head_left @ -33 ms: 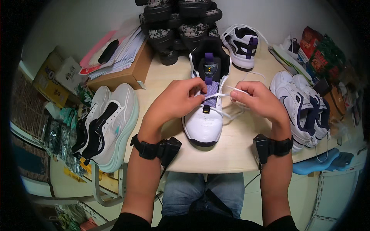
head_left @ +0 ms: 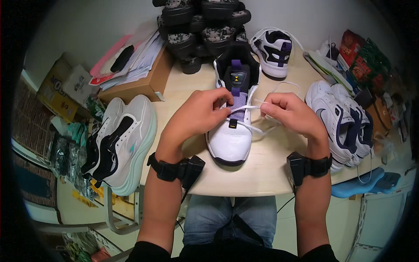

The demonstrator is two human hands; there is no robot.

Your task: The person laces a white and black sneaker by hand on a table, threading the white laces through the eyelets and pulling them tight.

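A white sneaker with a purple mesh tongue and black lining lies on the table, toe toward me. Its white shoelace crosses the lower tongue, and another stretch hangs loose at the right side. My left hand is curled over the left eyelet edge, thumb and fingers closed where the lace comes out; the exact grip is partly hidden. At the right of the shoe, my right hand pinches the lace between thumb and forefinger. A thin loop of lace rises behind that hand.
Behind stands a matching sneaker, beside stacked camouflage-patterned shoes. Grey-white running shoes sit at left, near a cardboard box bearing papers. White sneakers with navy trim lie at right. The table's front edge is close to me.
The lace between my hands looks straighter, and the loose lace around my right fingers has shifted slightly. My left hand keeps its place.
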